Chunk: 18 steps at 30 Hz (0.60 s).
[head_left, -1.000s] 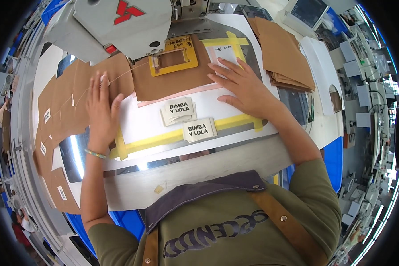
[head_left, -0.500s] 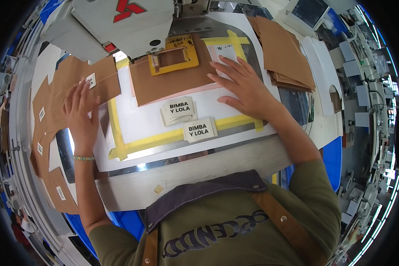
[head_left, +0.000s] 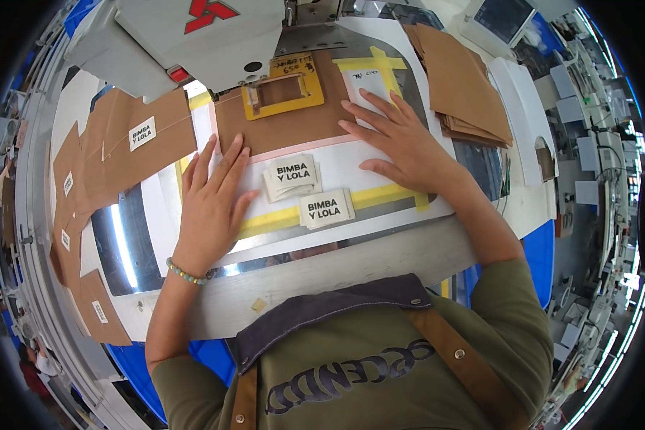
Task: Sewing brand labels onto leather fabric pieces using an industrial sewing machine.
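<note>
Left hand [head_left: 211,197]: loosely spread, fingertips at the panel [head_left: 294,127] corner, near-left of frame [head_left: 285,109]!
Right hand [head_left: 408,149]: fanned wide, right of frame!
Labels [head_left: 294,173]: two stacks, near side of frame.

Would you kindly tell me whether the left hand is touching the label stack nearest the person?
Apart: the head view shows yellow tape between the left hand and that label stack.

A sewing machine [head_left: 193,54], brown panel [head_left: 294,129] and distant workstations [head_left: 589,193] show a workshop.
</note>
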{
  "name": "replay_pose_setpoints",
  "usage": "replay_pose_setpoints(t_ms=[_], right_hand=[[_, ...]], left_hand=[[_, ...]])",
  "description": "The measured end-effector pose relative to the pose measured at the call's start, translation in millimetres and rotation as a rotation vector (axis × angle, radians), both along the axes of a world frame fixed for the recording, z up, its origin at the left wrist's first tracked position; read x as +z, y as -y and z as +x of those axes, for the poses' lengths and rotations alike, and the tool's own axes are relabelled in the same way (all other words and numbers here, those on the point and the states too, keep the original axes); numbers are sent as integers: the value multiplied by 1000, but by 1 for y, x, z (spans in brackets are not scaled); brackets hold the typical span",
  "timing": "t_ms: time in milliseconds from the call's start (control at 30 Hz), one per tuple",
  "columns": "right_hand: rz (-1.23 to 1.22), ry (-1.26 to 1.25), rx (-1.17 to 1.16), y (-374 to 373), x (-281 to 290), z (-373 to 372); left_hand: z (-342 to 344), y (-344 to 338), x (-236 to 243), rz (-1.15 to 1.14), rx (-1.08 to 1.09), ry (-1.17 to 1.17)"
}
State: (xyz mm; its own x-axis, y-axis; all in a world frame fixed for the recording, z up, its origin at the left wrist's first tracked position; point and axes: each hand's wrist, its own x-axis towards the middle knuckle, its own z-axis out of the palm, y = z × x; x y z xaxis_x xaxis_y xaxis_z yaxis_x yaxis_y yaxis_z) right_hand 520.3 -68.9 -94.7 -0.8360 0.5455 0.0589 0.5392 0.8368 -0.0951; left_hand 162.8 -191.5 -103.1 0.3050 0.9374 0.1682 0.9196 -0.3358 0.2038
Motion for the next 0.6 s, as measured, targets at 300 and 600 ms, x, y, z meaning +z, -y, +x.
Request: replay_pose_setpoints(t_ms=[300, 600], right_hand=[[23, -181, -17, 1, -6, 5], [88, -275, -37, -8, -11, 8]], left_hand=[[-4, 1, -2, 119, 46, 37], [-2, 2, -8, 187, 59, -24]])
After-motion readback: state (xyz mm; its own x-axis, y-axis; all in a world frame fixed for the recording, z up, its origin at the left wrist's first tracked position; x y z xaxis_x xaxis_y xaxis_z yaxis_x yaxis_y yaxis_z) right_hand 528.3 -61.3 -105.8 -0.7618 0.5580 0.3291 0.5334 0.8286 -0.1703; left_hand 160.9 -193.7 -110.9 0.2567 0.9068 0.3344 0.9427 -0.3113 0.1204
